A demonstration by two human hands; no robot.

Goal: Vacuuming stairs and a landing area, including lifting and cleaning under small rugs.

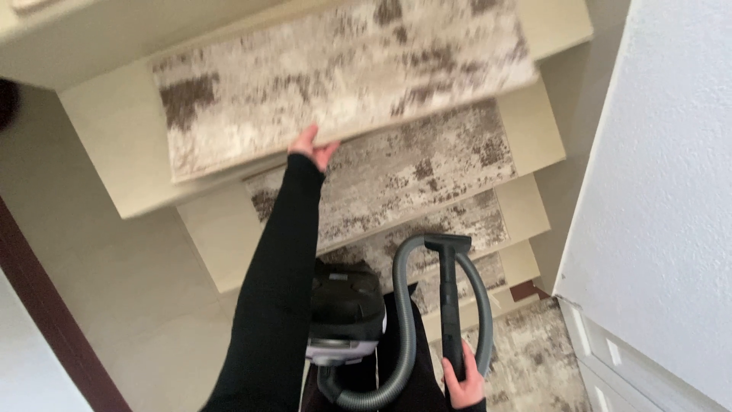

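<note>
Your right hand [463, 384] is wrapped around the lower end of the black vacuum wand [451, 305], fingers closed on it. The wand's long axis runs almost straight up the frame, pointing toward the stairs, and its flat nozzle head [447, 243] sits crosswise just over the patterned stair carpet [427, 164]. A grey hose [402, 320] loops from the nozzle end down to the black canister vacuum [345, 309], which sits low in the frame between your arms; you cannot tell what it rests on. Your left hand [313, 147], in a black sleeve [278, 275], reaches well ahead to the front edge of the carpeted tread [335, 72] above, fingers loosely curled against that edge, holding nothing. A white wall [663, 191] stands to your right.
</note>
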